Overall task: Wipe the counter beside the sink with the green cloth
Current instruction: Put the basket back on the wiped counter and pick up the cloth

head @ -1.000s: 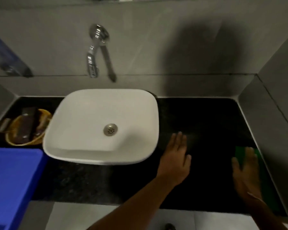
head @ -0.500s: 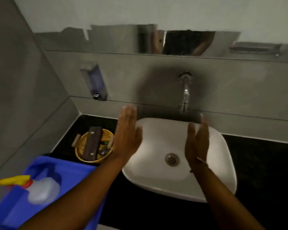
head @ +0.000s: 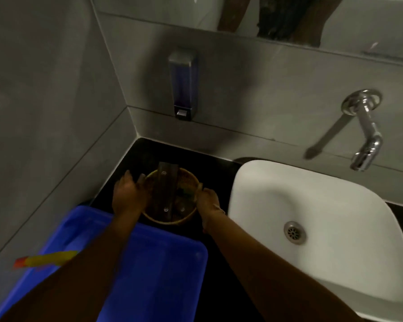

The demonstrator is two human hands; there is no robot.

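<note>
A round yellow woven basket (head: 186, 180) sits on the black counter (head: 142, 154) left of the white sink (head: 312, 205). A dark brown wooden piece (head: 165, 189) lies across the basket, with small items beside it. My left hand (head: 126, 196) grips the basket's left rim and my right hand (head: 207, 201) grips its right rim. The green cloth is out of view.
A blue plastic tray (head: 154, 263) stands at the counter's front left, with a yellow and red spray nozzle (head: 47, 259) showing over it. A soap dispenser (head: 183, 84) and a chrome tap (head: 365, 133) are fixed to the grey tiled wall. The mirror above reflects a person.
My view has swung from the right side of the counter to the left. Both hands left the green cloth, passed over the sink and now hold the basket by its rim.
</note>
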